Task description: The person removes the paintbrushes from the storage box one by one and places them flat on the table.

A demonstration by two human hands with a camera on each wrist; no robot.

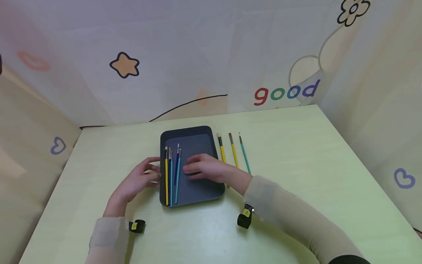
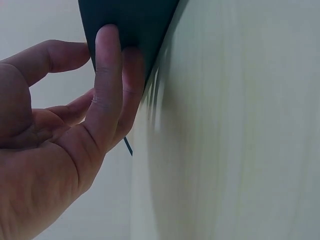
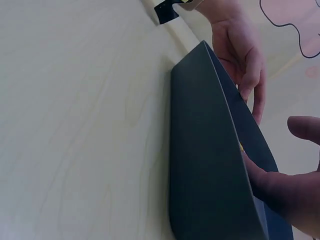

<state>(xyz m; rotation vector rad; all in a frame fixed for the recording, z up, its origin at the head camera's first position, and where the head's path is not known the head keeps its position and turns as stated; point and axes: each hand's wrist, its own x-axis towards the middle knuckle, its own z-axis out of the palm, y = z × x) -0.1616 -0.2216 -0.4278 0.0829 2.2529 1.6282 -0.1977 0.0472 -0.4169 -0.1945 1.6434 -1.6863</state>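
Observation:
A dark grey rectangular tray (image 1: 189, 139) lies on the table. Along its left side are several paintbrushes, among them a yellow-handled brush (image 1: 166, 179) and a light blue one (image 1: 178, 179). My left hand (image 1: 140, 179) is at the tray's left side; its fingertips rest against the outer wall in the left wrist view. Over the tray's middle, my right hand (image 1: 206, 168) has loosely bent fingers with nothing between them, just right of the brushes. In the right wrist view, the tray wall (image 3: 205, 140) hides part of that hand (image 3: 295, 195).
Right of the tray lie two yellow-handled paintbrushes (image 1: 233, 148) and a teal one (image 1: 244, 150), their lower parts partly behind my right forearm. A printed cloth (image 1: 197, 55) hangs behind the pale table (image 1: 296, 154). Small black cameras (image 1: 244, 217) are strapped at both wrists.

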